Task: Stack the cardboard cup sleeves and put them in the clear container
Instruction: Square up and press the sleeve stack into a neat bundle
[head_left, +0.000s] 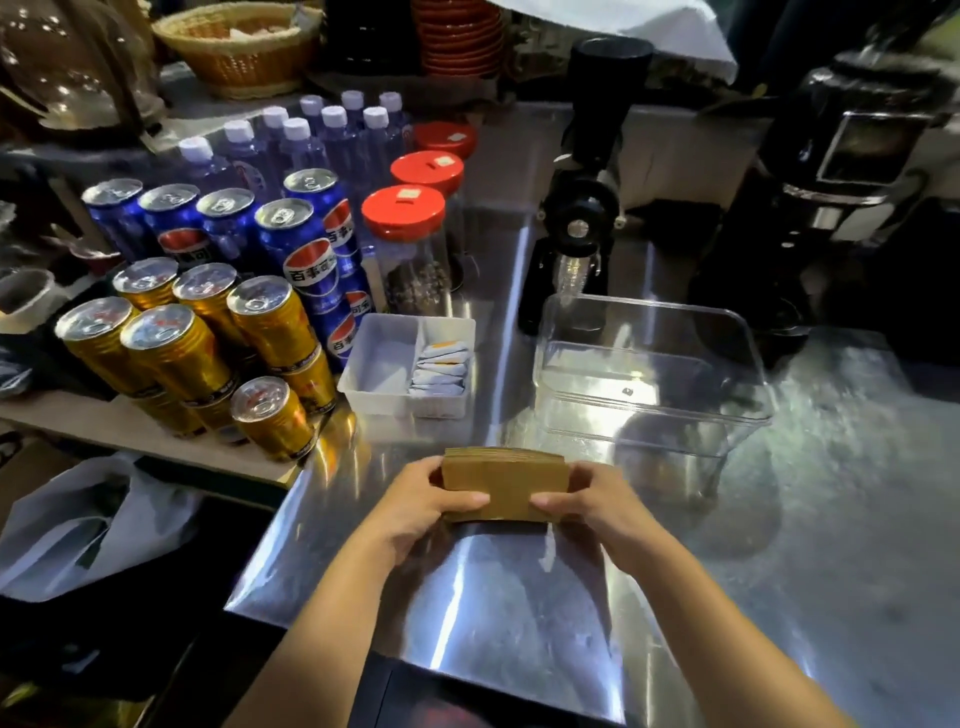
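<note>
A thick stack of brown cardboard cup sleeves (506, 480) stands on edge on the steel counter in front of me. My left hand (423, 501) grips its left end and my right hand (597, 501) grips its right end, thumbs pressed on the near face. The clear container (654, 423) sits just beyond and to the right of the stack, open at the top, with nothing visible inside.
A white divided tray (384, 364) with sachets lies left of the container. Gold cans (176, 348), blue cans and red-lidded jars (405, 234) crowd the left. A black grinder (582, 208) and a dark machine (852, 197) stand behind the container.
</note>
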